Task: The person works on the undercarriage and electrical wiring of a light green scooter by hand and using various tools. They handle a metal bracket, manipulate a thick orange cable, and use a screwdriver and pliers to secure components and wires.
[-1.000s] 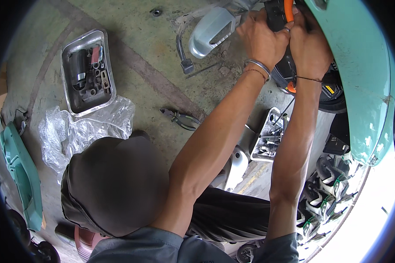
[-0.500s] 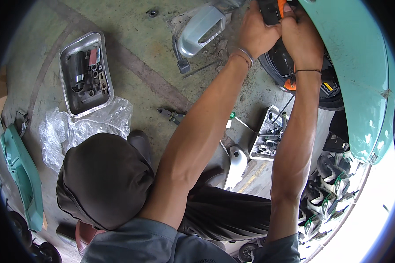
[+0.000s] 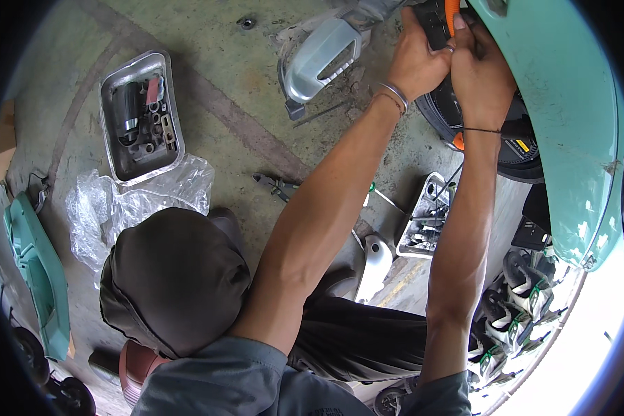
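Both hands stay busy at the orange conduit

On my feed, the left hand (image 3: 423,66) and right hand (image 3: 480,76) sit slightly lower than half a second ago, and more of the left index finger shows. They have not left the spot, so I judge the close handling there is unfinished.

The orange corrugated conduit (image 3: 452,10) is at the grip's far side, its long axis nearly up and down in my view: the near end points back at the right hand, the far end is cut off. The right thumb rests against it; whether the hidden fingers clamp it, I cannot tell. The left thumb and index finger stand apart around a black housing (image 3: 433,24); I cannot tell if they squeeze it.

Just below the grip I see a black-hubbed wheel (image 3: 442,107); to its right, a mint-green body panel (image 3: 568,104). Left of the grip lies a silver-grey cover (image 3: 308,73). Farther off, below left, are pliers (image 3: 279,186), then a metal parts tray (image 3: 135,166).
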Motion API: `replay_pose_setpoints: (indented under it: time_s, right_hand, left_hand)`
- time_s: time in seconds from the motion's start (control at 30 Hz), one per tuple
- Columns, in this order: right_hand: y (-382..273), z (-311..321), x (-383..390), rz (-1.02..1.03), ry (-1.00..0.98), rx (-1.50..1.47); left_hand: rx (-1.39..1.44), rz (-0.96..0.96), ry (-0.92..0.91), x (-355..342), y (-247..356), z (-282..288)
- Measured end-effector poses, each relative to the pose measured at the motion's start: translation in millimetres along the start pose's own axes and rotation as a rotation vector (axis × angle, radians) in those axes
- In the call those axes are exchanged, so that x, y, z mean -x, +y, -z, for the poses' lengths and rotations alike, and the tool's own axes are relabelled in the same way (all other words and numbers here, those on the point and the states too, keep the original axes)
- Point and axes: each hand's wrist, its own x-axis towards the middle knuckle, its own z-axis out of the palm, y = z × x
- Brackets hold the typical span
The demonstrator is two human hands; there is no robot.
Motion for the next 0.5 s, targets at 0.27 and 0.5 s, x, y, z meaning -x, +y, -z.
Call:
replay_pose_setpoints:
  time_s: [0.27, 0.5]
  right_hand:
    - [-7, -1, 28, -0.068, 0.417, -0.349]
    - [76, -24, 19, 0.074, 0.196, 0.227]
  left_hand:
    - [0.093, 0.062, -0.029, -2, 16, 9]
    - [-0.017, 0.140, 0.022, 1, 37, 10]
